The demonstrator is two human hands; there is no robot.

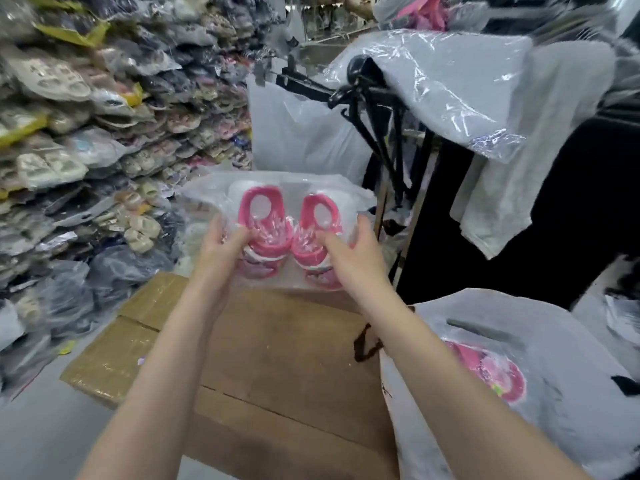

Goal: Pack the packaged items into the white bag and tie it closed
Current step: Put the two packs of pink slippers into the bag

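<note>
A clear plastic package (pixel 277 202) holding a pair of pink and white slippers is raised above the cardboard boxes in the middle of the view. My left hand (pixel 221 249) grips its left side, thumb on top. My right hand (pixel 349 251) grips its right side the same way. The white bag (pixel 554 420) lies at the lower right, and a pink packaged item shows through its thin wall. Its handle slot faces up.
Brown cardboard boxes (pixel 277 358) lie under my arms. Stacks of bagged slippers (pixel 104 133) fill the left wall. More white bags (pixel 298 133) hang on a black rack (pixel 374 109) behind. Plastic-wrapped grey cloth (pixel 467 84) drapes at the upper right.
</note>
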